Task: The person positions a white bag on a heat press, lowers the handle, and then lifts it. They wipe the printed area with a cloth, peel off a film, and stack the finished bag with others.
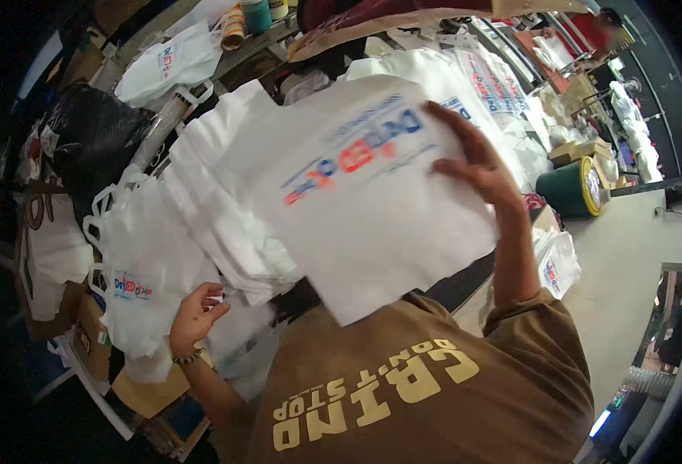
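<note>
A white cloth bag (387, 224) with blue and red lettering spreads in front of my chest, slightly blurred. On its right side is my right hand (476, 158), thumb and fingers gripping it. My left hand (195, 319) is lower left, fingers loosely curled with a gap between thumb and forefinger; a small pale spot shows near the fingertips. Beside that hand lie white printed bags with loop handles (136, 255). Between my hands a stack of plain white bags (229, 209) rests, partly covered by the held bag.
More printed white bags (488, 81) lie at the back right, and another bag (169, 66) at the back left. A black plastic bag (97, 135) bulges on the left. A dark green bucket (569, 188) stands right. A person in red (594, 32) is far off.
</note>
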The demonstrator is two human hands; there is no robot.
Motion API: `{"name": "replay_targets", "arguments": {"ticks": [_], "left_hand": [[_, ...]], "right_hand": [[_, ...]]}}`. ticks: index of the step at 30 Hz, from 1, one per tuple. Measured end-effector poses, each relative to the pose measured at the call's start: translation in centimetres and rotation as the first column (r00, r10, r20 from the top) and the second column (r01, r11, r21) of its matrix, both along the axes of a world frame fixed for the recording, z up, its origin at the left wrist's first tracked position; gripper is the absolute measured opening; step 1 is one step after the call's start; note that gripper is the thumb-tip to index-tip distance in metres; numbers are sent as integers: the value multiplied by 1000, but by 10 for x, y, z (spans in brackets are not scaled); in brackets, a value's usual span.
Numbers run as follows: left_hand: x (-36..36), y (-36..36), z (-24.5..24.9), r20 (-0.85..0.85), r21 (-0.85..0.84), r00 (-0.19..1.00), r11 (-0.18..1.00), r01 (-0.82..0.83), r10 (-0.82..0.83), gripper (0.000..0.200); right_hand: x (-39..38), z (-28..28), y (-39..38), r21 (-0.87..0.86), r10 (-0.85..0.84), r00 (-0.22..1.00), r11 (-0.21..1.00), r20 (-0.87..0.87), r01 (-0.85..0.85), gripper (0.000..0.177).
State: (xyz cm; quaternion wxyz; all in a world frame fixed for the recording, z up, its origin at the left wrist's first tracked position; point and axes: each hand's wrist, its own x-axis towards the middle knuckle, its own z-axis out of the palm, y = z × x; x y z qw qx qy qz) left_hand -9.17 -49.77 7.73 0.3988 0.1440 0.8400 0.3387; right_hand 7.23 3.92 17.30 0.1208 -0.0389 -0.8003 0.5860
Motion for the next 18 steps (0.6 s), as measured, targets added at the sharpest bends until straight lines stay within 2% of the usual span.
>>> {"name": "replay_targets", "arguments": {"ticks": [1,3,4,5,6,7,9,11,12,13,14,15,16,17,18], "left_hand": [[1,5,-10,-1,15,1000,1000,-3,3,48],[4,11,-27,70,129,996,990,-60,51,44],[6,15,-27,70,136,996,988,-71,62,44],[5,19,-24,7,73,1000,997,-5,5,43],[4,22,-22,-53,2,997,998,58,-58,41],[4,23,-21,-56,0,997,999,50,-50,41],[1,20,-19,-88,-79,996,997,27,-34,40],[-6,8,-41,-102,-34,994,999,-27,24,37],[-5,-2,-52,-113,8,990,997,-82,83,35],[-7,-7,-54,-178,-6,980,996,-92,90,31],[-13,-12,-52,-246,-34,963,992,-119,107,28],[-19,-16,-48,-389,-122,915,978,-169,110,26],[-30,-37,-70,-546,-29,819,973,-228,176,27],[-43,-44,-65,-602,-107,765,927,-359,227,27],[-60,-63,-80,-731,-86,643,903,-421,230,28]], "right_hand": [[12,0,25,-64,-36,999,997,25,38,84],[31,-12,80,-81,-117,987,989,107,126,86],[38,-23,111,-28,-140,977,989,163,146,85],[43,-36,138,22,-166,962,986,217,165,85],[46,-47,156,-60,-159,944,981,290,184,81],[46,-55,173,-63,-150,946,983,287,175,81],[44,-71,200,171,-166,841,981,515,89,86],[41,-71,214,175,-167,810,981,562,80,86],[37,-60,210,278,-220,775,959,592,59,85],[25,-63,208,367,-255,748,930,612,16,84],[28,-106,258,408,-222,806,913,549,-26,84],[21,-106,260,575,-143,884,802,444,-160,86],[13,-111,275,636,-179,848,741,498,-217,92],[8,-117,282,678,-151,865,690,478,-254,95],[1,-106,266,678,-269,814,709,515,-195,99]]}}
